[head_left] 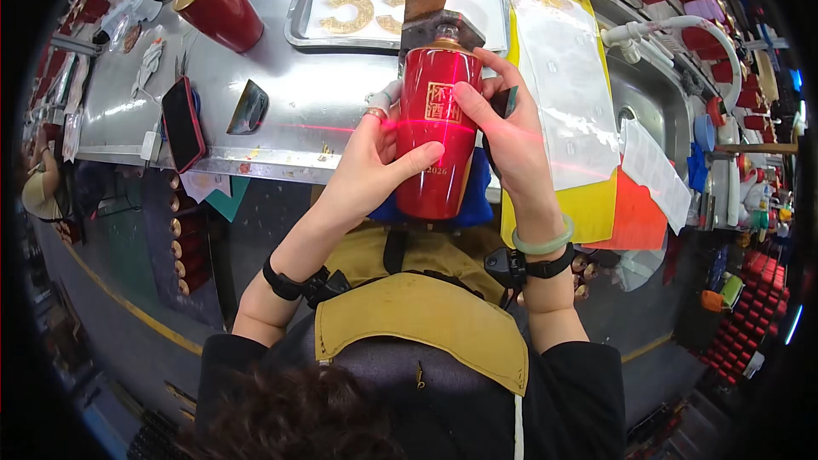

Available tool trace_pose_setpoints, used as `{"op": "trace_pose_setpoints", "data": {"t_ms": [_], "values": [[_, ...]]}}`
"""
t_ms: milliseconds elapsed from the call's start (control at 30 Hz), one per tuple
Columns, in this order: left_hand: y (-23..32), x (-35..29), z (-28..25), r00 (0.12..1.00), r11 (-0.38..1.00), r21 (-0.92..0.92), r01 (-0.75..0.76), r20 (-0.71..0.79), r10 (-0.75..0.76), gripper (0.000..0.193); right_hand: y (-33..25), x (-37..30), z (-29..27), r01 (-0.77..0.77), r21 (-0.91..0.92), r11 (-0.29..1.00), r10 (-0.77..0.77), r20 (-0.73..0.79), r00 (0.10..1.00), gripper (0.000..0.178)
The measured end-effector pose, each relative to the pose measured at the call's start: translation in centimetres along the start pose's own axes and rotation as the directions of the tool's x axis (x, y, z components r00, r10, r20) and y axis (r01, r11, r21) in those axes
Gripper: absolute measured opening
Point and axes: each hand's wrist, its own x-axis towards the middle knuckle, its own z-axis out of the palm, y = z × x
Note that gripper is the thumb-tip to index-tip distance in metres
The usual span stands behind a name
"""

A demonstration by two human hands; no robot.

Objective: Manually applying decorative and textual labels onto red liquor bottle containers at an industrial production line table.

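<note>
A glossy red bottle [436, 140] with a gold shoulder, a clear stopper and a square gold emblem is between my two hands. My left hand [383, 158] is closed round its left side, thumb lying across the lower front. On the right, my right hand [511, 123] grips the upper body, with the thumb near the emblem. A small dark green piece [504, 100] shows among the right fingers; what it is I cannot tell. Below the bottle lies something blue [474, 204], and its neck meets a dark metal holder [458, 27]. A red light line crosses the bottle.
Beyond my hands is a metal tray [298, 21] of gold C-shaped decals. Another red bottle [220, 8], a phone [181, 123] and a dark glossy scrap [249, 109] are on the steel bench at left. White sheets [567, 77] cover a yellow board at right, beside a sink [656, 85].
</note>
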Motion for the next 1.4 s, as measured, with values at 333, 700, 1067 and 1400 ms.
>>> {"op": "trace_pose_setpoints", "data": {"t_ms": [333, 700, 1067, 1400], "values": [[-0.20, -0.34, 0.05, 1.000, 0.999, 0.018, -0.029, 0.003, 0.029, 0.093, -0.34, -0.34, 0.31, -0.012, -0.012, 1.000, 0.012, 0.003, 1.000, 0.060], [-0.45, -0.06, -0.06, 1.000, 0.999, 0.047, -0.005, -0.004, 0.005, 0.091, -0.15, -0.02, 0.10, -0.006, -0.003, 1.000, 0.006, -0.005, 1.000, 0.059], [-0.37, -0.47, 0.28, 0.999, 0.999, 0.037, -0.038, 0.013, 0.038, 0.090, -0.13, -0.44, 0.17, -0.018, 0.008, 1.000, 0.018, -0.010, 1.000, 0.057], [-0.50, -0.19, 0.22, 0.999, 0.997, 0.064, -0.031, -0.016, 0.033, 0.088, -0.27, -0.25, 0.16, -0.014, -0.016, 1.000, 0.014, -0.018, 1.000, 0.058]]}}
